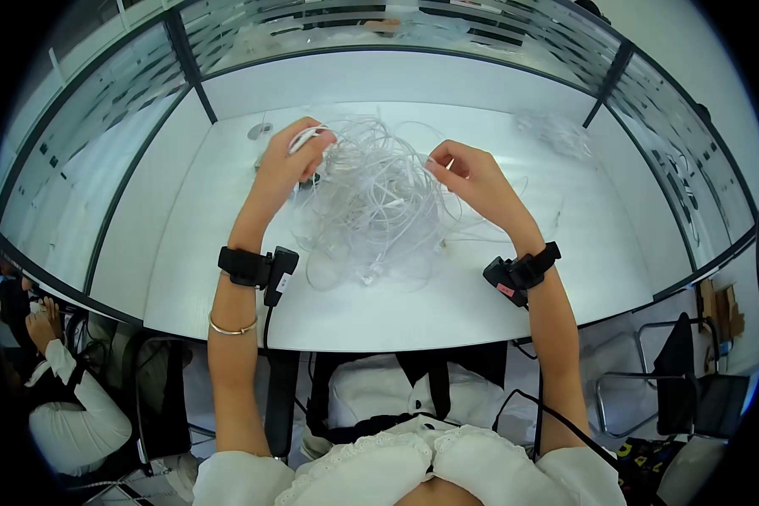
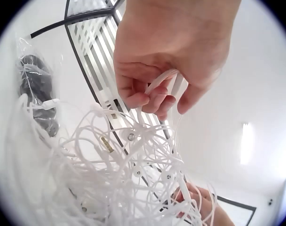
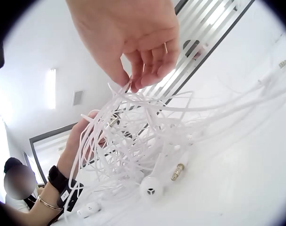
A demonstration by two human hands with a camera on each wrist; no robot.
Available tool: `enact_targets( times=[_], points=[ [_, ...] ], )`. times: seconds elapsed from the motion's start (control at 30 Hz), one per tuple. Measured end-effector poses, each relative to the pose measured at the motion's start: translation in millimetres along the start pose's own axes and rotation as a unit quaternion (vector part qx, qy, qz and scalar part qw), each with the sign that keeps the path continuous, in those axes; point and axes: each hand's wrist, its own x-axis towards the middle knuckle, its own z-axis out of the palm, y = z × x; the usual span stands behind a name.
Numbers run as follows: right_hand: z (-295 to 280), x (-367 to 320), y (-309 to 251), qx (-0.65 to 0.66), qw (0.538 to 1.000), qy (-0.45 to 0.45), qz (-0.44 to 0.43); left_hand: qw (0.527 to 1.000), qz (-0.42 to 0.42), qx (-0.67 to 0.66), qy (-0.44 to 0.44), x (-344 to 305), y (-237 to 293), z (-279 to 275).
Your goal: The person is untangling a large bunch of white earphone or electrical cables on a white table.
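Note:
A large tangle of white earphone cables (image 1: pixel 379 194) lies heaped on the white table. The left hand (image 1: pixel 293 160) is at its upper left; in the left wrist view that hand (image 2: pixel 169 61) has its fingers curled round a white cable (image 2: pixel 162 80). At the upper right of the heap, the right hand (image 1: pixel 474 175) pinches thin strands; in the right wrist view, thumb and fingers of this hand (image 3: pixel 136 47) meet on them. A gold plug (image 3: pixel 178 172) and a white earbud (image 3: pixel 151 188) show below the tangle. Another gold plug (image 2: pixel 106 144) sits among the loops.
Clear plastic bags (image 1: pixel 556 135) lie at the back right of the table (image 1: pixel 379 325). A dark item in clear wrap (image 2: pixel 37 89) is beside the tangle. Low partitions (image 1: pixel 396 74) with striped glass surround the table. Another person (image 1: pixel 76 396) sits at the left.

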Motion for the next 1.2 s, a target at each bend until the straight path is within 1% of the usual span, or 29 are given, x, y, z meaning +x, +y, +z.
enact_targets(
  times=[0.07,0.17,0.23,0.27,0.3,0.4,0.43,0.53,0.57,0.67,0.7,0.8,0.9,1.0,1.03,1.13,1.2],
  points=[
    [2.5,1.0,7.1,0.020,0.998,0.042,-0.029,1.000,0.019,0.021,-0.005,-4.5,5.4,8.6],
    [1.1,2.4,-4.5,0.051,0.989,0.107,-0.093,0.998,0.057,0.030,-0.001,-6.4,4.9,17.0],
    [1.5,3.5,-23.3,0.043,0.984,0.099,-0.140,0.996,0.075,0.052,0.008,-9.1,4.7,23.0],
    [5.0,4.3,-32.6,0.039,0.981,0.096,-0.162,0.992,0.098,0.084,0.018,-11.5,6.3,25.2],
    [13.3,5.1,-40.1,0.031,0.979,0.112,-0.170,0.985,0.122,0.116,0.027,-13.9,9.0,27.8],
    [30.8,14.8,-48.7,-0.044,0.959,0.140,-0.241,0.956,0.199,0.206,0.065,-18.5,15.8,32.0],
    [36.8,17.0,-50.3,-0.011,0.958,0.153,-0.242,0.943,0.225,0.234,0.079,-19.6,17.1,32.3],
    [39.0,16.3,-43.5,-0.072,0.963,0.150,-0.212,0.922,0.284,0.238,0.107,-21.0,15.5,35.9],
    [38.7,14.0,-44.7,-0.081,0.960,0.173,-0.204,0.935,0.262,0.216,0.105,-22.8,18.8,37.9],
    [31.3,9.3,-38.5,-0.069,0.965,0.180,-0.177,0.966,0.191,0.162,0.059,-22.9,18.3,37.6],
    [30.3,8.5,-36.9,-0.071,0.965,0.179,-0.176,0.980,0.155,0.118,0.030,-22.9,18.8,37.8],
    [29.7,10.0,-29.7,-0.055,0.974,0.161,-0.151,0.990,0.120,0.039,-0.069,-22.6,20.2,36.7],
    [25.4,10.3,-22.1,0.027,0.978,0.161,-0.129,0.992,0.043,-0.065,-0.096,-21.1,20.0,36.2],
    [20.7,8.3,-21.3,0.066,0.974,0.173,-0.131,0.991,0.028,-0.074,-0.105,-18.5,15.3,37.3],
    [20.7,8.0,-18.9,0.072,0.975,0.169,-0.124,0.993,0.043,-0.042,-0.106,-19.4,17.2,39.7],
    [26.9,4.7,-22.9,0.134,0.977,0.143,-0.078,0.989,0.131,0.034,-0.066,-19.8,15.2,46.1],
    [27.8,4.7,-23.5,0.119,0.978,0.159,-0.056,0.986,0.153,0.058,-0.024,-21.8,22.3,47.6]
  ],
)
